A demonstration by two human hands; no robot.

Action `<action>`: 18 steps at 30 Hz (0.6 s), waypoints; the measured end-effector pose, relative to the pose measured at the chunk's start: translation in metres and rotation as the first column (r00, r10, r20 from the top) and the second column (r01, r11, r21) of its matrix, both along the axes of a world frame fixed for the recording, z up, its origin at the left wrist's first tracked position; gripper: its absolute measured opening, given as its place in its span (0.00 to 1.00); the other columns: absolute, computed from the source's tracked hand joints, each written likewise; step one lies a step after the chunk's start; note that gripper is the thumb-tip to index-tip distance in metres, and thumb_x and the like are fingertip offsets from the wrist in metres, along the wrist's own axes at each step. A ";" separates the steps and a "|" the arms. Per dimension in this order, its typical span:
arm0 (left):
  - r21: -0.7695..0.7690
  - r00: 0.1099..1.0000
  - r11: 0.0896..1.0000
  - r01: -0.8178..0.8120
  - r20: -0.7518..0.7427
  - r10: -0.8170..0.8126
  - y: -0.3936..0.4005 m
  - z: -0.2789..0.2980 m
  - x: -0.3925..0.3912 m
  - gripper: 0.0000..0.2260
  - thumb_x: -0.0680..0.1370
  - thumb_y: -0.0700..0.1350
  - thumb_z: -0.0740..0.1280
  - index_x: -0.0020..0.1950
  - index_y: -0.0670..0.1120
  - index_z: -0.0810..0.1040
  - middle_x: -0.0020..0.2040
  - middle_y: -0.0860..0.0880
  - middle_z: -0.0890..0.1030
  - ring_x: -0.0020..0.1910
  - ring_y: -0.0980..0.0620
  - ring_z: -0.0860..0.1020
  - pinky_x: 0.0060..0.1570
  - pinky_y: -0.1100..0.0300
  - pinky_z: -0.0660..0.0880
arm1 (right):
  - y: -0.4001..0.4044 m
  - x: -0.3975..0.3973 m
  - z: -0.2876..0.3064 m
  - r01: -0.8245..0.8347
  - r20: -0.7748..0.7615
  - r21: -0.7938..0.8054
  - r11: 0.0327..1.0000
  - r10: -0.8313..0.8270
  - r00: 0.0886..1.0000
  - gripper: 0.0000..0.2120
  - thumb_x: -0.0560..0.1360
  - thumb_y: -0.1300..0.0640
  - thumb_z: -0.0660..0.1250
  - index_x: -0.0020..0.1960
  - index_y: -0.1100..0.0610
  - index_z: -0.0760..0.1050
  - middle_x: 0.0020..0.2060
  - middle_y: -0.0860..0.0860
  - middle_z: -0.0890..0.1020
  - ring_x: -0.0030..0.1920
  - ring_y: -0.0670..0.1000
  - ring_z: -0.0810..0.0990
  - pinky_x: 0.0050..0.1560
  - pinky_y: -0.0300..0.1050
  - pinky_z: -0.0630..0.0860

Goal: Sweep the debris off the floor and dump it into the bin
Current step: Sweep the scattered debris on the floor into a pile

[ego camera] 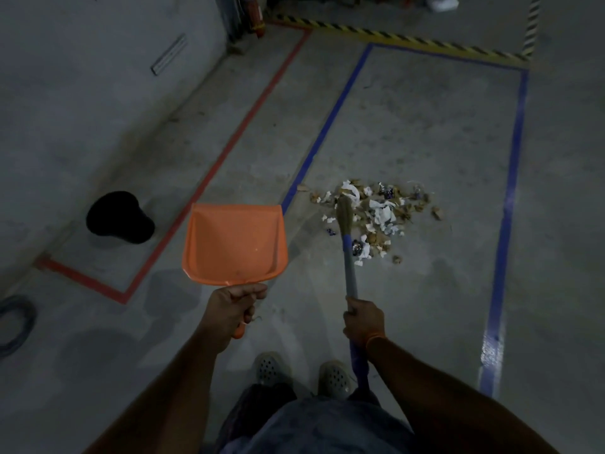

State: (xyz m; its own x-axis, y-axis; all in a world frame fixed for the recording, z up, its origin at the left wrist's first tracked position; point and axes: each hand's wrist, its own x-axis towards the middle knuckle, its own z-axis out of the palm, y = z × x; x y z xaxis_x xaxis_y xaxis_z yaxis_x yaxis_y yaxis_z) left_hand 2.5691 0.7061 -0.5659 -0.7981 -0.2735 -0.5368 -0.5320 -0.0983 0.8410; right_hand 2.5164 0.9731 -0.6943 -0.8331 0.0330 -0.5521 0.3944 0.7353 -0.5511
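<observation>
On concrete: crumpled paper debris (373, 217).

Red tape (229, 142) and blue tape (514, 178) mark rectangles on grey concrete. Yellow-black hazard tape (409, 39) crosses the far end. A coiled hose (14, 326) lies at left.

Left hand (234, 306) grips an orange dustpan (235, 244); right hand (363, 317) holds a broom (347, 244) over debris (376, 213).
</observation>
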 end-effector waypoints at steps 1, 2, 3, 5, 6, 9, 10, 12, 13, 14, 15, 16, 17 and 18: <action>-0.010 1.000 1.000 0.006 0.003 -0.006 -0.007 0.001 -0.001 0.11 0.80 0.29 0.60 0.55 0.36 0.81 0.33 0.51 0.83 0.23 0.58 0.70 0.20 0.68 0.64 | -0.008 -0.002 -0.001 0.012 0.010 -0.033 0.999 -0.012 1.000 0.23 0.73 0.58 0.65 0.68 0.51 0.75 0.55 0.54 0.83 0.45 0.53 0.83 0.52 0.44 0.82; -0.019 1.000 1.000 0.005 0.004 -0.005 -0.014 0.001 -0.002 0.11 0.80 0.29 0.60 0.54 0.37 0.82 0.33 0.51 0.83 0.23 0.58 0.70 0.21 0.68 0.65 | -0.016 -0.005 -0.001 0.022 0.020 -0.059 0.998 -0.021 1.000 0.23 0.73 0.59 0.65 0.68 0.51 0.75 0.54 0.54 0.83 0.43 0.53 0.84 0.49 0.47 0.83; -0.026 1.000 1.000 0.001 0.002 -0.001 -0.023 0.001 -0.004 0.12 0.80 0.29 0.61 0.52 0.38 0.83 0.35 0.50 0.83 0.24 0.58 0.70 0.22 0.67 0.66 | -0.024 -0.009 -0.003 0.022 0.025 -0.077 0.997 -0.020 1.000 0.23 0.73 0.59 0.65 0.68 0.51 0.75 0.53 0.55 0.83 0.42 0.54 0.84 0.47 0.49 0.84; -0.029 1.000 1.000 -0.009 0.002 0.009 -0.043 0.001 -0.009 0.13 0.80 0.29 0.61 0.51 0.41 0.84 0.42 0.45 0.85 0.26 0.56 0.71 0.25 0.64 0.68 | -0.044 -0.019 -0.005 -0.018 0.030 -0.086 0.996 0.021 0.999 0.23 0.73 0.60 0.64 0.68 0.52 0.75 0.55 0.56 0.82 0.43 0.56 0.85 0.46 0.51 0.84; -0.027 1.000 1.000 -0.010 0.010 0.010 -0.054 0.000 -0.013 0.13 0.80 0.29 0.61 0.52 0.41 0.84 0.43 0.45 0.85 0.26 0.56 0.71 0.26 0.63 0.68 | -0.055 -0.025 -0.005 -0.041 0.030 -0.080 0.996 0.043 0.999 0.23 0.73 0.60 0.64 0.68 0.52 0.75 0.56 0.57 0.82 0.45 0.57 0.84 0.48 0.52 0.83; -0.045 0.999 0.999 0.028 0.033 -0.026 -0.091 -0.007 -0.031 0.13 0.80 0.29 0.61 0.52 0.41 0.84 0.45 0.44 0.84 0.27 0.54 0.71 0.26 0.63 0.69 | -0.095 -0.050 -0.008 -0.056 0.037 -0.081 0.995 0.059 0.998 0.23 0.73 0.60 0.64 0.68 0.52 0.75 0.57 0.57 0.82 0.48 0.57 0.84 0.51 0.51 0.83; -0.048 0.998 0.998 0.050 0.033 -0.049 -0.106 -0.011 -0.039 0.13 0.80 0.30 0.61 0.52 0.42 0.84 0.46 0.43 0.85 0.28 0.53 0.71 0.27 0.62 0.70 | -0.110 -0.060 -0.010 -0.059 0.039 -0.081 0.995 0.063 0.997 0.23 0.73 0.60 0.64 0.68 0.52 0.75 0.57 0.57 0.82 0.49 0.57 0.84 0.52 0.51 0.82; -0.042 0.996 0.995 0.088 0.032 -0.087 -0.137 -0.016 -0.058 0.13 0.81 0.30 0.62 0.52 0.43 0.85 0.48 0.42 0.85 0.30 0.51 0.72 0.30 0.61 0.72 | -0.144 -0.082 -0.012 -0.055 0.042 -0.084 0.995 0.058 0.997 0.23 0.72 0.60 0.65 0.67 0.52 0.76 0.58 0.57 0.82 0.51 0.58 0.83 0.54 0.52 0.81; -0.039 0.995 0.995 0.097 0.033 -0.096 -0.153 -0.018 -0.067 0.13 0.81 0.30 0.62 0.52 0.42 0.85 0.47 0.43 0.85 0.31 0.51 0.72 0.30 0.61 0.72 | -0.162 -0.094 -0.013 -0.051 0.040 -0.088 0.995 0.054 0.998 0.23 0.72 0.59 0.65 0.68 0.53 0.76 0.58 0.57 0.82 0.52 0.58 0.83 0.55 0.52 0.81; -0.037 0.994 0.994 0.102 0.033 -0.101 -0.169 -0.019 -0.077 0.13 0.80 0.31 0.62 0.52 0.42 0.85 0.47 0.43 0.86 0.30 0.51 0.72 0.30 0.61 0.72 | -0.180 -0.105 -0.014 -0.048 0.042 -0.086 0.995 0.052 0.998 0.23 0.73 0.59 0.65 0.68 0.53 0.76 0.58 0.57 0.81 0.53 0.58 0.83 0.56 0.52 0.80; -0.039 0.994 0.993 0.108 0.035 -0.106 -0.184 -0.018 -0.087 0.12 0.80 0.31 0.63 0.52 0.42 0.85 0.46 0.44 0.86 0.30 0.52 0.73 0.30 0.61 0.72 | -0.198 -0.118 -0.015 -0.048 0.038 -0.086 0.995 0.051 0.998 0.23 0.73 0.59 0.66 0.68 0.54 0.75 0.59 0.57 0.81 0.54 0.58 0.82 0.57 0.52 0.80; -0.043 0.993 0.993 0.113 0.039 -0.111 -0.198 -0.018 -0.097 0.12 0.80 0.31 0.63 0.52 0.42 0.85 0.46 0.44 0.86 0.30 0.52 0.73 0.30 0.61 0.72 | -0.216 -0.131 -0.015 -0.044 0.040 -0.082 0.996 0.047 0.998 0.23 0.73 0.59 0.66 0.68 0.54 0.75 0.59 0.57 0.81 0.55 0.58 0.82 0.58 0.52 0.80; -0.043 0.992 0.992 0.122 0.046 -0.120 -0.213 -0.019 -0.105 0.12 0.81 0.32 0.63 0.52 0.43 0.85 0.46 0.45 0.86 0.30 0.53 0.73 0.30 0.61 0.72 | -0.232 -0.144 -0.016 -0.040 0.042 -0.078 0.996 0.043 0.998 0.23 0.73 0.59 0.67 0.68 0.54 0.75 0.60 0.57 0.80 0.55 0.58 0.82 0.58 0.52 0.80; -0.043 0.989 0.989 0.138 0.053 -0.136 -0.228 -0.020 -0.113 0.12 0.81 0.32 0.63 0.52 0.43 0.85 0.46 0.45 0.86 0.30 0.53 0.74 0.30 0.62 0.72 | -0.248 -0.157 -0.017 -0.025 0.057 -0.073 0.997 0.029 0.998 0.22 0.73 0.59 0.67 0.67 0.54 0.76 0.60 0.57 0.80 0.55 0.58 0.82 0.57 0.52 0.80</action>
